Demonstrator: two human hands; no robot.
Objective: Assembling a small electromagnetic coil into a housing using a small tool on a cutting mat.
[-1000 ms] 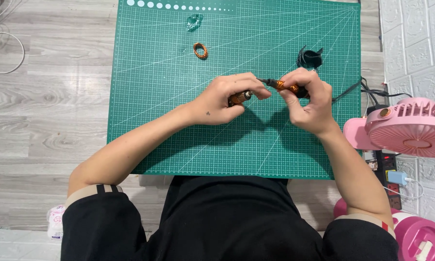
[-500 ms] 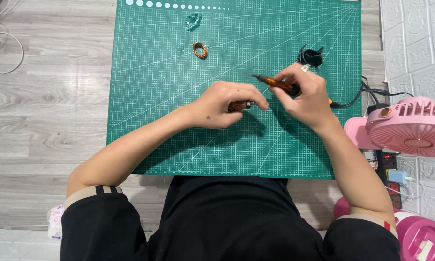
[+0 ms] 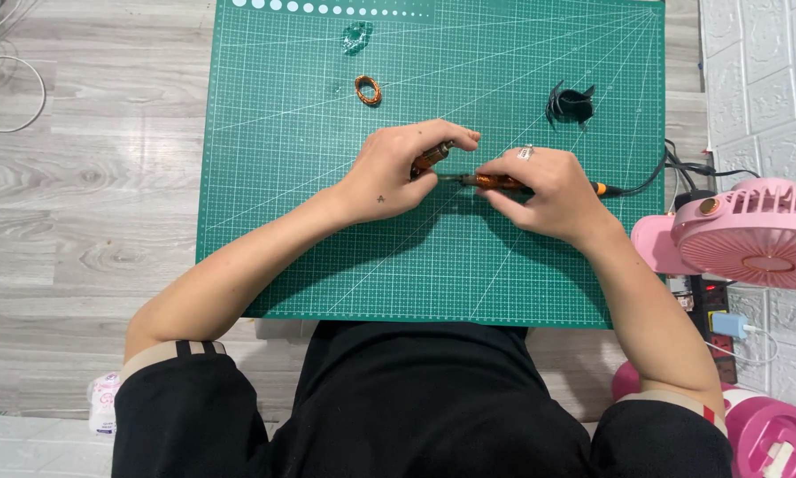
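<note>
On the left of the surface lies a white cable (image 3: 8,93), well apart from my green cutting mat (image 3: 283,221). Near the mat's top lies a small copper wire coil (image 3: 368,89). My left hand (image 3: 396,174) is closed around a small brown part (image 3: 432,158) (mostly hidden). My right hand (image 3: 544,190) grips an orange soldering iron (image 3: 494,181), its tip touching that part. A pink fan (image 3: 752,235) stands at the right.

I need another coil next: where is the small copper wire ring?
The copper wire ring lies on the green cutting mat, upper left, beyond the left hand.
</note>
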